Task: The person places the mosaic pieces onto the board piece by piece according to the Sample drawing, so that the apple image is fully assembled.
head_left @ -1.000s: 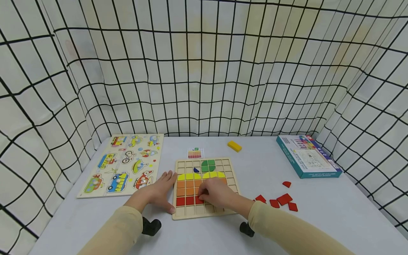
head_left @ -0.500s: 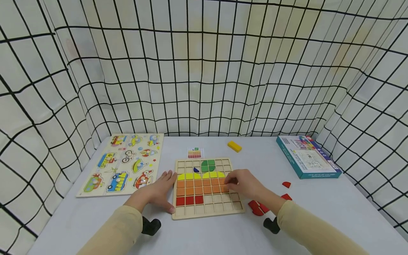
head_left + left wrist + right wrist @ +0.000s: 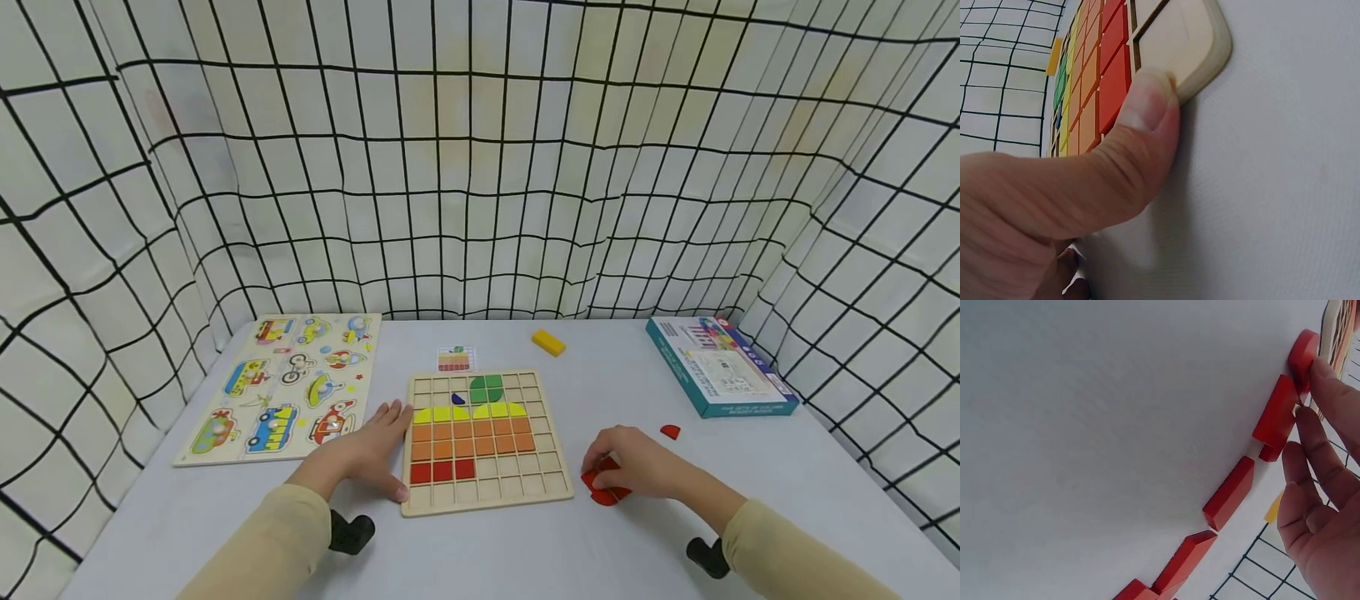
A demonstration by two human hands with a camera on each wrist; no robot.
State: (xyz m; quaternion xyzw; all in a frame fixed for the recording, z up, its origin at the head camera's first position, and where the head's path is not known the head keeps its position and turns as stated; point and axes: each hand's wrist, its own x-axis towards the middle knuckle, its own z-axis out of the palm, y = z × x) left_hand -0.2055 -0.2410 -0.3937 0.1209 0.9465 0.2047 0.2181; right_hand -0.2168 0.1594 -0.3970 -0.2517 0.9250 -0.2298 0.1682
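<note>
A wooden grid board [image 3: 558, 483] lies before me, with green, yellow, orange and red tiles set in it and a small blue piece near the top. Along its left edge rests my left hand [image 3: 363, 454], fingers extended; in the left wrist view the thumb [image 3: 1144, 103] presses the board's near corner. To the right of the board, my right hand [image 3: 637, 462] pinches at a red tile [image 3: 1302, 353] in a small group of red pieces [image 3: 609, 497], thumb and forefinger close together on it. More red tiles [image 3: 1229, 494] show in a line in the right wrist view, partly hidden by the hand in the head view.
A vehicle puzzle board [image 3: 187, 452] lies at left. Behind the grid are a small pattern card [image 3: 456, 358] and a yellow block [image 3: 548, 342]. A teal-edged box [image 3: 720, 371] sits at back right, and a lone red quarter-round piece [image 3: 670, 432] nearer. Black netting surrounds the table.
My right hand has left a third red tile in the red row and moved right, off the board, to the loose red pieces. The left hand has stayed at the board's edge.
</note>
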